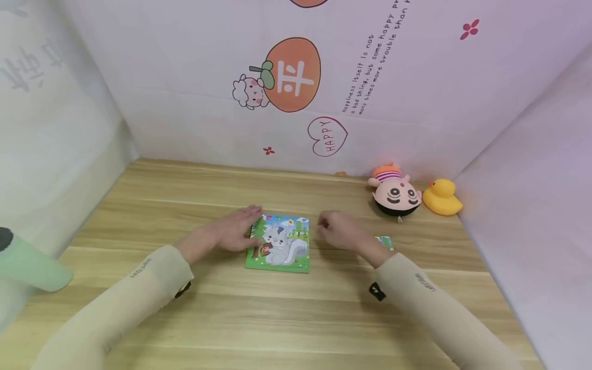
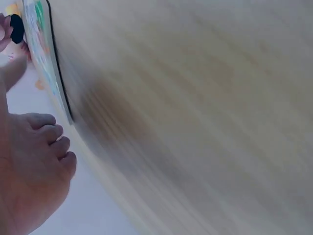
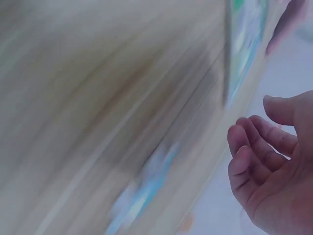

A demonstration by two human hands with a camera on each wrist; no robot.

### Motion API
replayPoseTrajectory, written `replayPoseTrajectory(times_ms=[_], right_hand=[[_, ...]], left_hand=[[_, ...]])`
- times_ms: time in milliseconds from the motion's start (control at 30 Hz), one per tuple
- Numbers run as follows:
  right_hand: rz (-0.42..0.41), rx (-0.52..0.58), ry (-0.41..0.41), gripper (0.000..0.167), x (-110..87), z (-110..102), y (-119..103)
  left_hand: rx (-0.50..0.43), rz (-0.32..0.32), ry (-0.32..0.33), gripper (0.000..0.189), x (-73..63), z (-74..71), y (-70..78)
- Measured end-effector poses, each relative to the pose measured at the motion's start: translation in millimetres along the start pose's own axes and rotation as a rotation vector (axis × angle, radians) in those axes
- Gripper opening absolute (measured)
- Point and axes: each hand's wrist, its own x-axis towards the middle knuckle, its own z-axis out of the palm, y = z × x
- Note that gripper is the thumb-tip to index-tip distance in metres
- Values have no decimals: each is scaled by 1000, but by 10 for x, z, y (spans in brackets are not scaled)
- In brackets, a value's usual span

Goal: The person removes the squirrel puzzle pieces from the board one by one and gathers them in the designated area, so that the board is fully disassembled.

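Left hand: the fingers lay extended and the thumb stood apart from them, reaching over the left margin of a square picture board; whether it pressed on the surface could not be told. Right hand: the fingers were loosely curled, the thumb stood apart from them, and the palm was bare, just beside the board's right edge. The board lay flat between the two hands and bore a grey squirrel with an acorn, set among trees and grass. A small picture piece, partly hidden by the right forearm, lay to the right of the board; the right wrist view rendered it blurred. Beige sleeves covered both arms. Farther out, on the wooden table, a doll lay near the back wall, a yellow duck just beside it. At far left stood a tilted, pale green cylindrical object.
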Motion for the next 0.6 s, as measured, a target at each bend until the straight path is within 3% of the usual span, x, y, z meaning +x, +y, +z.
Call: replayPoseTrajectory(times_ms=[167, 267, 433, 600], right_hand=[[-134, -12, -7, 29, 245, 261, -466], [-156, -56, -31, 38, 361, 398, -655], [-143, -148, -54, 48, 481, 564, -789], [-136, -182, -33, 47, 549, 634, -821]], left_hand=[[5, -29, -46, 108, -39, 18, -59], [11, -16, -52, 111, -48, 53, -88], [16, -2, -37, 109, -44, 97, -126], [2, 1, -36, 110, -49, 105, -172]])
